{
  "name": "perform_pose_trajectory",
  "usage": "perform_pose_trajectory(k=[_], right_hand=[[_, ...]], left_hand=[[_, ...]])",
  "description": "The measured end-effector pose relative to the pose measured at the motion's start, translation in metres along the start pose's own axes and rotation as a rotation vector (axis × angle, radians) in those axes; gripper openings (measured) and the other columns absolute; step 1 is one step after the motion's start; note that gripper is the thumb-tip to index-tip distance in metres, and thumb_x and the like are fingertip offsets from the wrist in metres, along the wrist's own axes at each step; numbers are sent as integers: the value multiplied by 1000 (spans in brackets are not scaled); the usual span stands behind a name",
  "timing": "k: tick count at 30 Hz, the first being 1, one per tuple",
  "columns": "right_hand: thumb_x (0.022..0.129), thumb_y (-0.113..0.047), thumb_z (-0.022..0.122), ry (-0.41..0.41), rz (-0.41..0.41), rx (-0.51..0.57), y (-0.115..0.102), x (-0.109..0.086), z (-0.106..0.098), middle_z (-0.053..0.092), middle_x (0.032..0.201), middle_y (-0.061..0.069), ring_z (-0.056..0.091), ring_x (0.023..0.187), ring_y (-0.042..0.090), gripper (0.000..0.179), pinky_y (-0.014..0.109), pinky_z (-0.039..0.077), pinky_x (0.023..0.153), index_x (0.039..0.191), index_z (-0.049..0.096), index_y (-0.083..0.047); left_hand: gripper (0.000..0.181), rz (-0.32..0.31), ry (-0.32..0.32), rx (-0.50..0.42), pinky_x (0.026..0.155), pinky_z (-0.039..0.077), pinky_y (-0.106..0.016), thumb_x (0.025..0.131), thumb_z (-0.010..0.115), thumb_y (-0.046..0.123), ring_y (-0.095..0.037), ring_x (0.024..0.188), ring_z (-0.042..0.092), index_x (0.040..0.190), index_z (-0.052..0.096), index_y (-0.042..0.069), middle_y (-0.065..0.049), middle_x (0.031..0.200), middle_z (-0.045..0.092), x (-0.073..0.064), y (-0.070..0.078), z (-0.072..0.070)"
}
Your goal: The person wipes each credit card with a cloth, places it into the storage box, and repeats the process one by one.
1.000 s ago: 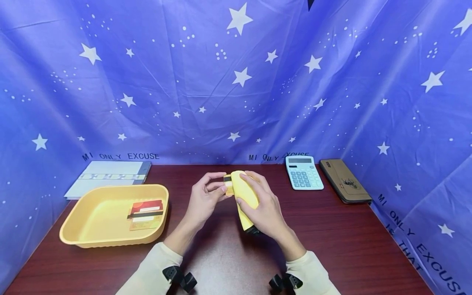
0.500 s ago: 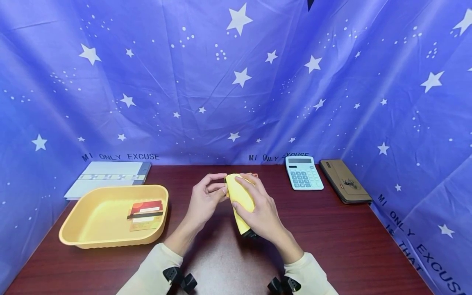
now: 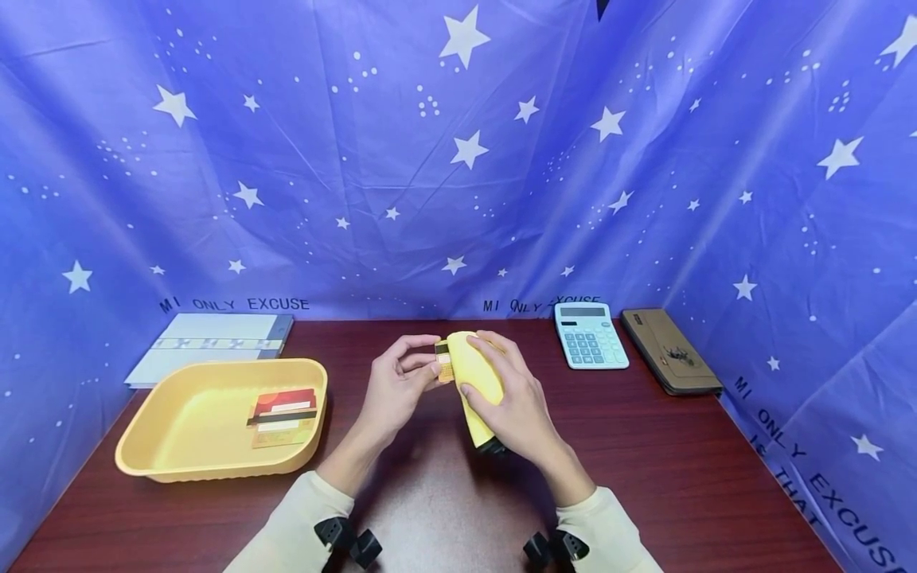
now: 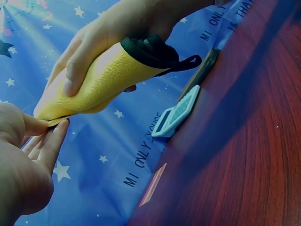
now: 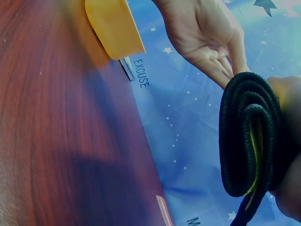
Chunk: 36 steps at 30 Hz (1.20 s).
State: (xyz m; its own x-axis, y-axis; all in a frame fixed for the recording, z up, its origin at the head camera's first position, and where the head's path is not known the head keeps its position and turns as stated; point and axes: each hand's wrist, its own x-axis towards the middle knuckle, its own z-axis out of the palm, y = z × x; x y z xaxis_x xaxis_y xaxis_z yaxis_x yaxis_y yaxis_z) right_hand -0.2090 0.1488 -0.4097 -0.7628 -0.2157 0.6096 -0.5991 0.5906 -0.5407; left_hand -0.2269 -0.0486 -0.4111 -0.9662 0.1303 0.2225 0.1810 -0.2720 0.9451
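My left hand pinches a yellow bank card by its edge, between thumb and fingers. Its black stripe and white strip show in the head view; the card's other end is hidden inside a yellow cloth. That cloth is folded over and has a black border, seen end-on as several layers in the right wrist view. My right hand grips the cloth around the card, above the table. In the left wrist view only a thin edge of the card shows between the fingertips and the cloth.
A yellow tray with several cards stands at the left, a white notebook behind it. A calculator and a brown wallet lie back right. Another red card lies on the table beyond the hands.
The cloth in my right hand slid left over the card half a second ago, then back right, showing more of the card again. My left hand stays nearly still.
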Motion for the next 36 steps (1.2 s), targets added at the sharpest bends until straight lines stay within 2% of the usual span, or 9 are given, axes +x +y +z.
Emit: perform_pose_trajectory(k=[8, 16, 24, 27, 30, 36], right_hand=[[85, -19, 83, 33, 56, -8, 10, 2, -8, 54, 150, -3, 62, 122, 19, 67, 38, 57, 86, 146, 58, -28], [84, -17, 83, 61, 97, 1, 16, 6, -18, 54, 150, -4, 60, 127, 20, 68, 41, 56, 88, 146, 58, -29], [86, -20, 81, 68, 171, -1, 22, 7, -25, 53, 150, -4, 60, 122, 22, 64, 38, 54, 84, 145, 59, -30], [86, -20, 81, 68, 187, 7, 23, 7, -26, 53, 150, -4, 58, 125, 21, 64, 40, 53, 87, 145, 59, -30], [86, -20, 81, 65, 195, 17, 23, 8, -28, 53, 150, -4, 57, 129, 22, 64, 42, 53, 90, 145, 59, -30], [86, -20, 81, 60, 200, 11, 25, 8, -28, 53, 150, -3, 57, 127, 22, 63, 42, 53, 89, 145, 59, -29]], left_hand=[[40, -1, 4, 13, 87, 66, -39, 92, 64, -14, -23, 94, 78, 131, 60, -3, -13, 98, 78, 1, 3, 0], [41, 2, 2, 15, 85, 67, -40, 91, 65, -14, -25, 95, 77, 130, 61, -2, -11, 97, 78, 2, 5, 2], [41, -29, 10, 71, 84, 67, -40, 92, 65, -11, -15, 86, 75, 131, 62, 0, -26, 103, 75, -1, 10, -1], [41, -47, 10, 91, 84, 67, -40, 92, 65, -10, -14, 84, 74, 131, 62, 1, -25, 103, 74, -3, 14, -6], [41, -53, 14, 110, 85, 67, -40, 92, 65, -10, -14, 83, 73, 131, 62, 2, -17, 99, 75, -6, 20, -14], [42, -37, 29, 189, 86, 67, -37, 94, 65, -7, -11, 83, 73, 135, 60, 1, -1, 93, 75, -13, 35, -42]])
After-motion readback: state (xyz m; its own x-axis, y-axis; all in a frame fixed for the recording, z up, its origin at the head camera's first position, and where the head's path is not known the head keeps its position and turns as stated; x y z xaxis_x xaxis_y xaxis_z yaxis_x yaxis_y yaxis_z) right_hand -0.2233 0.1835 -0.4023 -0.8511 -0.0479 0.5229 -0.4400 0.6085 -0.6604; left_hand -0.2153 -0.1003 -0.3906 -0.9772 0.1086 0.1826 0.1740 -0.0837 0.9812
